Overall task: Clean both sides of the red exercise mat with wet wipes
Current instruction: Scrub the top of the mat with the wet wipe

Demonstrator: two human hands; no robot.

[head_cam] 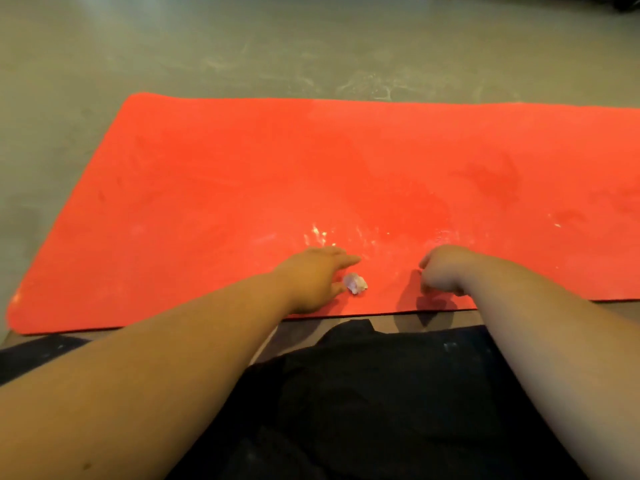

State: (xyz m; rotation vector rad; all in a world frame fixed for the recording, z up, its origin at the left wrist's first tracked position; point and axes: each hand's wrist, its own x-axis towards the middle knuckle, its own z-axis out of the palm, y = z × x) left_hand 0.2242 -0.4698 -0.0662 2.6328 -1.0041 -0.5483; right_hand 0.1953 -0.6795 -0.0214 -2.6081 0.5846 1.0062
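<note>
One flat red mat (346, 174) on the grey concrete floor (242, 46), streaked wet. One crumpled white wipe (355, 283) by its near edge, just beside the left hand (313, 280), fingers straight and together. Right hand (446, 270) is to the right of it, fingers curled under.

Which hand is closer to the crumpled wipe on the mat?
The left hand: the wipe lies right by its outstretched fingers on the red mat. The right hand, fingers curled, sits apart from it.
</note>
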